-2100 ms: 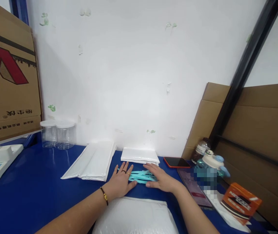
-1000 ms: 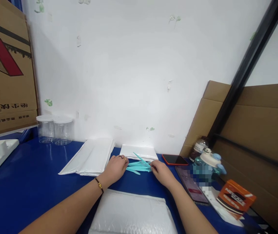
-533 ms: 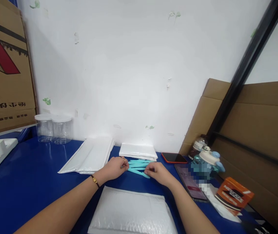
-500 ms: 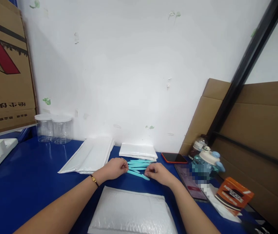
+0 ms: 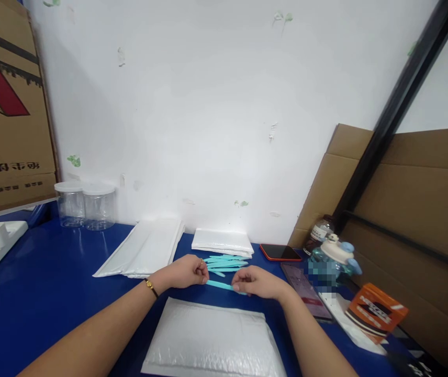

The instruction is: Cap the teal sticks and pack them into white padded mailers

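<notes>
With my left hand and right hand I am pinching a turquoise strip just beyond the nearest padded envelope. Farther past that envelope, a pile of strips is lying; past the envelope's far right corner, a red-edged phone is resting.

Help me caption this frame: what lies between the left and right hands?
In the head view, one turquoise strip runs from left hand to right hand; a pile of strips lies just beyond it.
</notes>
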The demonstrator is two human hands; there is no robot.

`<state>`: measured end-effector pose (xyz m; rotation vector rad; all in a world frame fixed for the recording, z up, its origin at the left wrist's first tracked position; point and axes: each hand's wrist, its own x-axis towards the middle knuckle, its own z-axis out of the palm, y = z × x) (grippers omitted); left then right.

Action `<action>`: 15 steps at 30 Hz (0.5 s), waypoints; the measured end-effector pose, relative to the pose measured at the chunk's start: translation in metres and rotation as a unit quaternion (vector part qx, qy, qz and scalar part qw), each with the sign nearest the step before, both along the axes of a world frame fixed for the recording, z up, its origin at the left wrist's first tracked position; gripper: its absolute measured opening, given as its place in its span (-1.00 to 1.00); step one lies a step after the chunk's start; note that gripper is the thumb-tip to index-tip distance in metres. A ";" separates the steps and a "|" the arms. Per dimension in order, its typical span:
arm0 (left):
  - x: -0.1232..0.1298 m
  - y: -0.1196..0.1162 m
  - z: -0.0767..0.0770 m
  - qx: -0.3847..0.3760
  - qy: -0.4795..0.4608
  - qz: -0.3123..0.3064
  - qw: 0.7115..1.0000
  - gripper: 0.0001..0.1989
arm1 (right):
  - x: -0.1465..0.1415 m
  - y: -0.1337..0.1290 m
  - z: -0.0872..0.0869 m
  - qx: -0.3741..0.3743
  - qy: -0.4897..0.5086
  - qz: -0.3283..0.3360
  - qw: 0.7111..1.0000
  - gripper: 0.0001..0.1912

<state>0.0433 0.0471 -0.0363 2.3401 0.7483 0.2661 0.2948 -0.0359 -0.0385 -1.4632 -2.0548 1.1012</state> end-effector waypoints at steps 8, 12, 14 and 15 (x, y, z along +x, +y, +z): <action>0.001 -0.004 0.000 -0.003 0.022 -0.013 1.000 -0.81 | 0.017 0.001 -0.005 -0.081 0.009 -0.015 0.997 -0.70; -0.004 -0.004 0.005 -0.024 0.035 -0.006 0.999 -0.81 | 0.031 0.002 -0.004 -0.055 -0.002 -0.031 0.998 -0.67; -0.005 -0.005 0.006 -0.027 0.041 -0.018 0.999 -0.81 | 0.032 0.005 -0.005 0.019 -0.021 -0.069 0.997 -0.68; -0.005 -0.005 0.005 -0.024 0.043 -0.025 0.998 -0.81 | 0.031 0.006 -0.006 0.068 -0.040 -0.095 0.992 -0.70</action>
